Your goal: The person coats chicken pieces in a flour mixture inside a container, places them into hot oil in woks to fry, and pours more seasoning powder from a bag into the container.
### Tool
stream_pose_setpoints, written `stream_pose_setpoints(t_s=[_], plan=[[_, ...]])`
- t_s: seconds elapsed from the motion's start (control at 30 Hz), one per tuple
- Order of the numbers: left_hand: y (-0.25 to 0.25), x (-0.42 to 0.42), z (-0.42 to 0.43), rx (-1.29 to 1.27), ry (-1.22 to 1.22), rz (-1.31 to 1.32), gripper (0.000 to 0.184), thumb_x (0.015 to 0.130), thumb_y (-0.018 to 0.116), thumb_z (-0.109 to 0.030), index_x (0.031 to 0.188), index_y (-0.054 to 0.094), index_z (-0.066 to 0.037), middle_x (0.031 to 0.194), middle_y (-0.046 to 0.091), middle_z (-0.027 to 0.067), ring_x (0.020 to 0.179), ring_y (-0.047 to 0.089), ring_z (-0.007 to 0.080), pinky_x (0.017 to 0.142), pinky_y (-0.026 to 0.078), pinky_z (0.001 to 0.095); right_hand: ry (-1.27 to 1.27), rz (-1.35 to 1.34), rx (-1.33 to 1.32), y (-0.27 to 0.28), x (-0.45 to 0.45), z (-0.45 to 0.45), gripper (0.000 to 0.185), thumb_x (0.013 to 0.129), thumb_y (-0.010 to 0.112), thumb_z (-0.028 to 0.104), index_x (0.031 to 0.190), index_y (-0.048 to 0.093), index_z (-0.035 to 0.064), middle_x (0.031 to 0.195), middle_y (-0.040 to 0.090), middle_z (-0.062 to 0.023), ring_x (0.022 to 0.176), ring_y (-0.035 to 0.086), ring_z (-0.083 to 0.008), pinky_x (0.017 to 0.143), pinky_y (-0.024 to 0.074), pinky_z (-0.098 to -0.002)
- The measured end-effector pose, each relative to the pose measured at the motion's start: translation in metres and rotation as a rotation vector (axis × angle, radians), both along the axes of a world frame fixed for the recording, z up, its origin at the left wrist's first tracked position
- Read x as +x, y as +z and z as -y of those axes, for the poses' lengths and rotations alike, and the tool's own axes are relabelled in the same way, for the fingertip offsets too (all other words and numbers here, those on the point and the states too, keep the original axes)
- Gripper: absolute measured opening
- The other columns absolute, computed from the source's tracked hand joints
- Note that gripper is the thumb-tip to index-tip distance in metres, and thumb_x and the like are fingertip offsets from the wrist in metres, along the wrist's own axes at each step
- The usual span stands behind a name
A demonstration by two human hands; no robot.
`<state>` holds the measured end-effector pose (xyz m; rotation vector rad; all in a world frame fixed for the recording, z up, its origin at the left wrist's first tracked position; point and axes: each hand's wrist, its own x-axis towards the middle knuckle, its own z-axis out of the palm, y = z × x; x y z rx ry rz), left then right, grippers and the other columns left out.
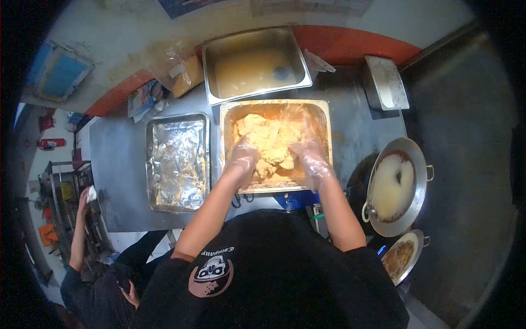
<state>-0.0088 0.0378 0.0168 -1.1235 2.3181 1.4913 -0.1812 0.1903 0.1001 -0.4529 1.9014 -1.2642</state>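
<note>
While the steel table (120,181) is bearing the larger containers, a flour-dusted pan (222,123) is standing near its front edge, with a deep pan (263,93) of cloudy liquid sitting just behind it. To the left, a foil-lined tray (178,137) is showing scattered pale crumbs; to the right, a wok (417,175) is holding pale, foamy-looking liquid. The heap of coated pieces (271,140) is lying inside the flour-dusted pan. Powder is covering its visible surfaces, so the coating is seemingly well along, though the clumping is suggesting that the mixing is unfinished. In clear gloves, the left hand (243,156) is pressing at the heap's left side and the right hand (311,156) is working at its right. Their fingers are disappearing into powder and blur; I cannot tell how far they are opening or whether they are gripping anything.
</note>
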Motion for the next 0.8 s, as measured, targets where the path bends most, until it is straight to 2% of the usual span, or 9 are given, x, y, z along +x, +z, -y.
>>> stream_pose_setpoints(t_s=[0.07,0.2,0.3,0.33,0.43,0.53,0.63,0.7,0.8], plan=[[-0.006,-0.004,0.009,-0.409,-0.291,0.198,0.045,0.099,0.045,-0.036,0.130,0.064,-0.008,0.149,0.047,0.0188,0.133,0.046,0.0346,0.115,0.031,0.0448,-0.096,0.026,-0.001,-0.009,-0.019,0.004,0.064,0.094,0.061,0.020,0.150,0.038,-0.0003,0.143,0.054,-0.0180,0.132,0.051,-0.0250,0.108,0.0401,-0.0351],[0.011,-0.041,0.001,-0.432,0.049,0.168,0.046,0.100,0.041,-0.037,0.129,0.065,-0.009,0.146,0.050,0.0182,0.136,0.043,0.0349,0.119,0.026,0.0431,-0.160,-0.092,0.349,-0.087,-0.041,0.040,0.057,0.095,0.057,0.030,0.142,0.049,-0.0012,0.143,0.055,-0.0178,0.130,0.052,-0.0281,0.105,0.0416,-0.0390],[-0.049,-0.055,0.017,-0.541,0.099,0.061,0.046,0.100,0.042,-0.038,0.130,0.064,-0.011,0.143,0.054,0.0195,0.134,0.047,0.0349,0.117,0.030,0.0421,-0.123,-0.161,0.344,-0.159,-0.042,0.067,0.058,0.099,0.049,0.045,0.136,0.055,-0.0005,0.129,0.062,-0.0172,0.116,0.059,-0.0305,0.102,0.0437,-0.0391],[-0.053,-0.058,0.022,-0.599,0.050,0.034,0.045,0.100,0.042,-0.038,0.130,0.064,-0.011,0.142,0.054,0.0202,0.133,0.048,0.0352,0.116,0.032,0.0419,-0.105,-0.024,0.245,-0.141,-0.031,0.074,0.057,0.099,0.050,0.043,0.134,0.055,-0.0014,0.129,0.062,-0.0166,0.118,0.058,-0.0292,0.103,0.0431,-0.0384],[-0.036,-0.060,0.034,0.134,0.415,-0.140,0.045,0.100,0.045,-0.039,0.130,0.063,-0.011,0.142,0.054,0.0191,0.127,0.053,0.0354,0.108,0.041,0.0411,-0.056,0.232,0.002,-0.115,-0.007,0.080,0.052,0.101,0.052,0.040,0.131,0.056,-0.0029,0.129,0.062,-0.0149,0.122,0.056,-0.0247,0.105,0.0420,-0.0365],[-0.031,-0.048,0.033,0.551,0.571,-0.388,0.049,0.103,0.042,-0.041,0.141,0.052,-0.012,0.141,0.056,0.0103,0.120,0.058,0.0280,0.099,0.048,0.0404,-0.084,0.337,-0.191,-0.118,0.002,0.081,0.050,0.102,0.055,0.031,0.139,0.048,-0.0016,0.132,0.059,-0.0116,0.123,0.054,-0.0188,0.104,0.0425,-0.0341],[0.002,-0.038,0.017,0.804,0.766,-0.514,0.052,0.105,0.036,-0.042,0.145,0.046,-0.009,0.140,0.055,0.0098,0.123,0.055,0.0248,0.102,0.046,0.0391,-0.009,0.281,-0.119,0.028,0.023,0.054,0.058,0.101,0.057,0.029,0.147,0.040,-0.0017,0.142,0.050,-0.0163,0.132,0.047,-0.0235,0.110,0.0366,-0.0353],[0.057,-0.029,0.027,0.180,0.193,0.121,0.051,0.104,0.036,-0.038,0.139,0.051,-0.003,0.135,0.058,0.0163,0.120,0.057,0.0292,0.100,0.046,0.0412,-0.008,0.267,-0.174,0.054,0.025,0.031,0.062,0.100,0.057,0.030,0.149,0.038,-0.0027,0.152,0.042,-0.0204,0.140,0.041,-0.0264,0.116,0.0303,-0.0365],[-0.018,0.007,0.012,-0.155,0.025,0.153,0.044,0.102,0.039,-0.038,0.118,0.062,-0.005,0.119,0.064,0.0108,0.110,0.059,0.0239,0.097,0.045,0.0425,0.056,0.068,0.082,0.029,0.004,-0.004,0.066,0.100,0.059,0.033,0.150,0.036,-0.0034,0.154,0.040,-0.0216,0.142,0.039,-0.0270,0.118,0.0283,-0.0373]])
